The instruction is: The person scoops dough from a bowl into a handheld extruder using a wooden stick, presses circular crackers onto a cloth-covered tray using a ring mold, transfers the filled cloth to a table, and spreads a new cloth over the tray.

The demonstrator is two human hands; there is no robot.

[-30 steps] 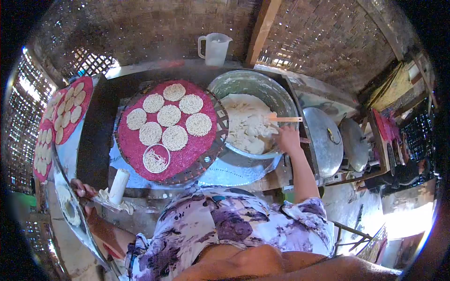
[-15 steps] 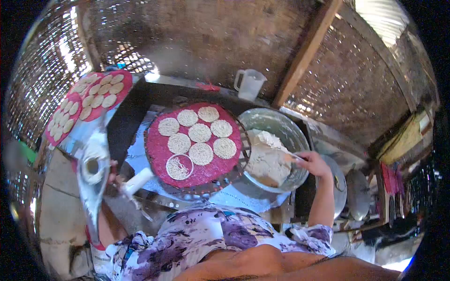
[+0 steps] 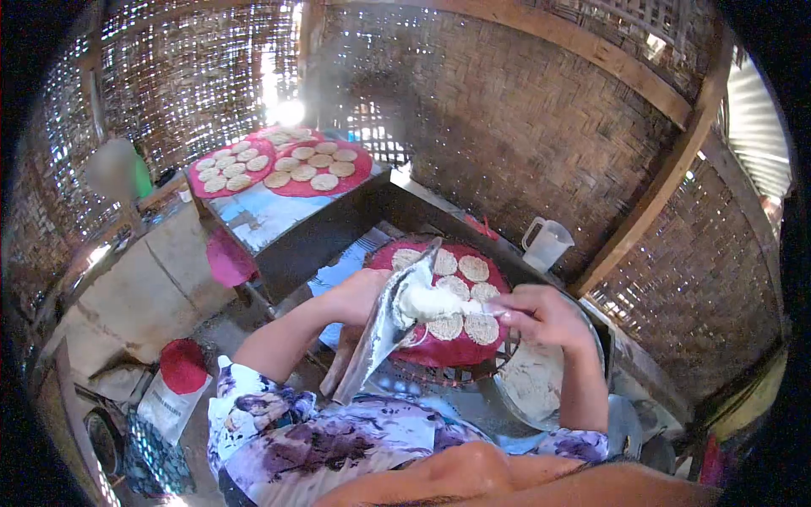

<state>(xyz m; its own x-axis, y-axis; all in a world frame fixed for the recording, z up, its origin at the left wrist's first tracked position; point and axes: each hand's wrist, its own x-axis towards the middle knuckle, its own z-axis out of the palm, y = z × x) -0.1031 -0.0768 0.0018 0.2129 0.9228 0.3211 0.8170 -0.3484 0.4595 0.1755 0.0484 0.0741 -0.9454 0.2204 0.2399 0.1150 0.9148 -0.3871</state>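
My left hand point(image 3: 356, 297) holds a long, pale dough press point(image 3: 378, 338) at a tilt above the round red sheet point(image 3: 441, 351); its fingertips are partly hidden behind the press. My right hand point(image 3: 545, 317) grips a spoon point(image 3: 493, 311), whose end meets a lump of white dough point(image 3: 429, 302) at the cup of the press. On the red sheet lie several flat discs of dough strands point(image 3: 474, 269), some covered by the press. The sheet rests on a round dark rack point(image 3: 439, 374). Beneath my right forearm is a large bowl of dough point(image 3: 532, 380).
More red sheets with dough discs point(image 3: 232, 169) lie on a raised table point(image 3: 262, 221) at back left. A clear plastic jug point(image 3: 547, 245) stands by the woven wall point(image 3: 498, 127). A printed sack point(image 3: 173, 407) and a red round piece point(image 3: 183, 366) are at lower left.
The view has swung left. My right hand has brought the spoon with dough from the bowl to the press. My left hand has moved the press over the red sheet.
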